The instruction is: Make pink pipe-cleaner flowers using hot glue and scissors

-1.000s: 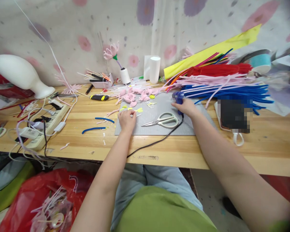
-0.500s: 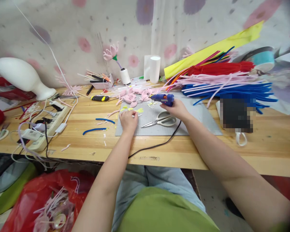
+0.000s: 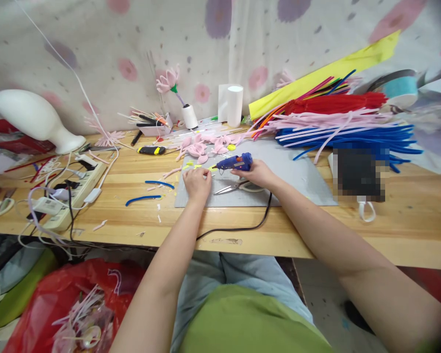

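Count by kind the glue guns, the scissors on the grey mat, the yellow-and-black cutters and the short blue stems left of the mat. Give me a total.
Glue gun, in the right hand: 1
Scissors on the grey mat: 1
Yellow-and-black cutter: 1
Short blue stems: 2
Total: 5

The blue glue gun [image 3: 235, 162] (orange shows on its side) is held above the grey mat [image 3: 297, 179], nozzle sloping slightly down toward the left hand [image 3: 198, 182], where a small whitish piece [image 3: 212, 175], mostly hidden, shows at the fingertips.
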`<action>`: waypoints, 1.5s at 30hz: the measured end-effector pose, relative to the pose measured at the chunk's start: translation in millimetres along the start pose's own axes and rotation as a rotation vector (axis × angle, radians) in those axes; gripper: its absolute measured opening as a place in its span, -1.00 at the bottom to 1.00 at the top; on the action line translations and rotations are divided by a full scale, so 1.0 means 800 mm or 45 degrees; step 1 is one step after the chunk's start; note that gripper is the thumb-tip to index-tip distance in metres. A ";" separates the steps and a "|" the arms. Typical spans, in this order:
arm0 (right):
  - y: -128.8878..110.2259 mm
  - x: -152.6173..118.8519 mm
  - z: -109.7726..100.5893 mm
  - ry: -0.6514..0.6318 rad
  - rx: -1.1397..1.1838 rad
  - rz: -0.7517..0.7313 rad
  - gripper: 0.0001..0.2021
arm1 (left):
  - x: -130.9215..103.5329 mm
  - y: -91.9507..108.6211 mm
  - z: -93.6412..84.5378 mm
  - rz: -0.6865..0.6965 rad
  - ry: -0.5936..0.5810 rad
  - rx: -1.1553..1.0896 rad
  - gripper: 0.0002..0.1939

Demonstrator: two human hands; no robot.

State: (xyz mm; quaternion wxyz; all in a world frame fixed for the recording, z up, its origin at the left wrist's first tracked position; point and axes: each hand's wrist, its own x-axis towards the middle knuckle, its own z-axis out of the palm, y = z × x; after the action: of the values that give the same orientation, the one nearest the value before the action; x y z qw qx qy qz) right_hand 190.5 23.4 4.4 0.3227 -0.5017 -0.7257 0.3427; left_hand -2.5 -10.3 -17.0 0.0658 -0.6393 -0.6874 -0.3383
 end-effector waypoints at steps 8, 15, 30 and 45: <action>0.005 0.001 0.004 -0.009 -0.084 -0.109 -0.62 | 0.000 0.000 0.001 0.003 0.005 -0.013 -0.87; 0.003 0.002 0.004 0.006 -0.159 -0.093 -0.64 | 0.000 0.000 0.000 0.004 -0.005 -0.004 -0.87; 0.001 0.000 0.001 0.007 -0.258 -0.060 -0.66 | 0.000 -0.001 -0.001 -0.001 -0.027 -0.033 -0.87; 0.028 0.011 -0.033 0.370 -0.254 0.162 -0.58 | 0.004 -0.009 -0.005 -0.006 0.078 -0.372 -0.86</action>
State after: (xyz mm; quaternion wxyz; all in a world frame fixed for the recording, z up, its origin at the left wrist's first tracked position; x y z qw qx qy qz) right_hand 221.0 42.2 1.7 0.3507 -0.6202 -0.6686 0.2128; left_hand -11.3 -9.8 -15.1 -0.0075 -0.6297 -0.6301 -0.4542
